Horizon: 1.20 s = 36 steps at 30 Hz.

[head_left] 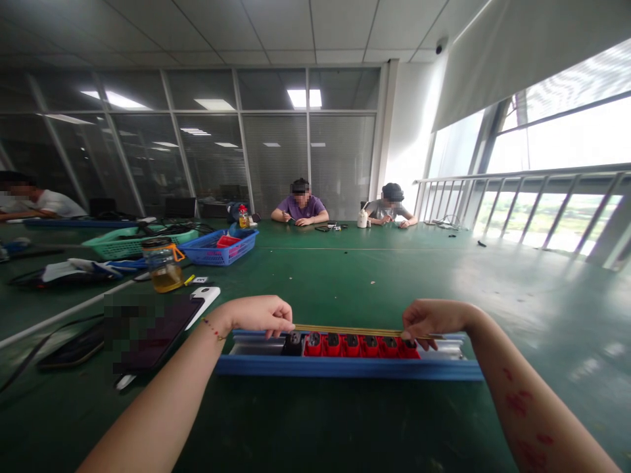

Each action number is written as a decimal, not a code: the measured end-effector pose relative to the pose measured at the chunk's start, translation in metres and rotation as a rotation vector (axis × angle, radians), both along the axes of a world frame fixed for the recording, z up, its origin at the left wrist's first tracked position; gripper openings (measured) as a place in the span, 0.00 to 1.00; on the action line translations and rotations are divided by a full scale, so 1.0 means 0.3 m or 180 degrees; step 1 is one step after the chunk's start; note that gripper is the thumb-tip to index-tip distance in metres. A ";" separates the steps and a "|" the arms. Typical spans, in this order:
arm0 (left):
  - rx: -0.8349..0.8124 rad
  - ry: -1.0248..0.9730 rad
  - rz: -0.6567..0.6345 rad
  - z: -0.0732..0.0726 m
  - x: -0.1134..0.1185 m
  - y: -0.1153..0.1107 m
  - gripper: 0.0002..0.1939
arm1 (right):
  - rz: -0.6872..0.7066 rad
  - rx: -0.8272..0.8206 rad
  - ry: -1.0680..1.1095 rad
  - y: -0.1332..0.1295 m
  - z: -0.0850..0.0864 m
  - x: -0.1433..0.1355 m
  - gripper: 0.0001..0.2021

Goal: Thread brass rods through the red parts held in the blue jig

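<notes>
A long, thin brass-coloured strip (pixel 348 330) runs crosswise between my two hands. My left hand (pixel 266 314) pinches it near its left end. My right hand (pixel 428 318) has its fingers closed on the strip toward the right, and a short end sticks out past them. Beneath and in front of the strip lies a blue-edged aluminium channel (pixel 350 369). Inside the channel sits a row of several red socket modules (pixel 351 348) with dark tops, and a black module (pixel 292 345) at the row's left end. Whether the strip touches the modules I cannot tell.
On the left are a phone (pixel 73 345), a dark tablet-like device (pixel 158 332), a jar of yellowish liquid (pixel 165 266), a blue basket (pixel 221 253) and a green basket (pixel 116 244). Two people (pixel 300 205) sit across the green table (pixel 320 282), another at far left.
</notes>
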<state>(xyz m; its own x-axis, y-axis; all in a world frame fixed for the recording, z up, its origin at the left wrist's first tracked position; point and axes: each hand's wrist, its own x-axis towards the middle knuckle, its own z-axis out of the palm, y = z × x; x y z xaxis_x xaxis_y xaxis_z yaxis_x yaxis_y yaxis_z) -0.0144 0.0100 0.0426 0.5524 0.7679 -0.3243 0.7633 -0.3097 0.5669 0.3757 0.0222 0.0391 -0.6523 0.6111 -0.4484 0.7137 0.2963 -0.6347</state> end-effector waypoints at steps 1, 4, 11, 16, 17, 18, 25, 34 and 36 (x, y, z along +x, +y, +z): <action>-0.0073 -0.0019 -0.0008 -0.007 0.000 0.005 0.19 | -0.0015 0.0019 -0.0007 0.001 -0.002 0.000 0.23; -0.0240 -0.0122 -0.0029 -0.018 0.000 0.013 0.18 | -0.0050 0.0035 0.0022 0.004 -0.006 -0.004 0.23; -0.0384 -0.0204 -0.0025 -0.029 0.001 0.019 0.16 | -0.0159 0.0165 -0.0179 0.018 -0.030 -0.007 0.24; -0.0405 -0.0240 -0.0053 -0.041 0.001 0.030 0.16 | -0.0295 0.0394 -0.0505 0.016 -0.033 -0.016 0.26; -0.0390 -0.0244 -0.0058 -0.042 -0.001 0.031 0.15 | -0.0297 0.0398 -0.0518 0.015 -0.032 -0.018 0.26; -0.0375 -0.0245 -0.0056 -0.042 -0.003 0.033 0.15 | -0.0293 0.0396 -0.0517 0.015 -0.032 -0.019 0.26; -0.0374 -0.0256 -0.0020 -0.039 -0.011 0.035 0.16 | -0.0237 0.0390 -0.0509 0.026 -0.038 -0.013 0.25; -0.0197 -0.0116 -0.0051 -0.037 -0.010 0.034 0.17 | -0.0224 0.0476 -0.0530 0.026 -0.045 -0.009 0.24; -0.0035 -0.0036 -0.0123 -0.031 -0.015 0.034 0.17 | -0.0231 0.0499 -0.0555 0.026 -0.044 -0.009 0.25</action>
